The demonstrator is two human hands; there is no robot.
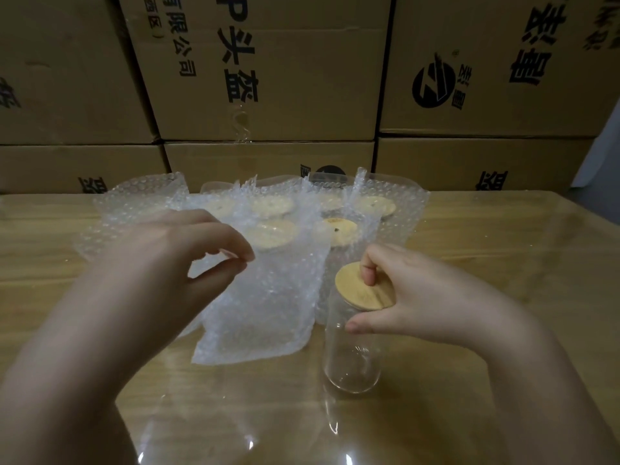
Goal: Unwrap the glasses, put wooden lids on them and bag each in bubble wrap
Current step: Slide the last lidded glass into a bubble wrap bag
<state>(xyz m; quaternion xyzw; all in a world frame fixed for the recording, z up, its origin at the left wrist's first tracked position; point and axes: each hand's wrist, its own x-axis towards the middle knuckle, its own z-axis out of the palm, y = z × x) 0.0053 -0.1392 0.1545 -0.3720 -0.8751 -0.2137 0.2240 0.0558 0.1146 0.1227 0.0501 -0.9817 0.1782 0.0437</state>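
One view: wide-angle camera on the person's head, at the near side of the table (503, 250), pitched forward and down. Close range; the glass (352, 360) on the table sits just below the lens. Faces cartons (268, 78) stacked behind the table.

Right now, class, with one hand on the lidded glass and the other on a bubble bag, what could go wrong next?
1. The right hand grips the glass only around its wooden lid; lifted that way, the lid might slip off and the glass fall.
2. The left hand pinches just the top of the bubble wrap bag, so its mouth may not open and could snag the glass.
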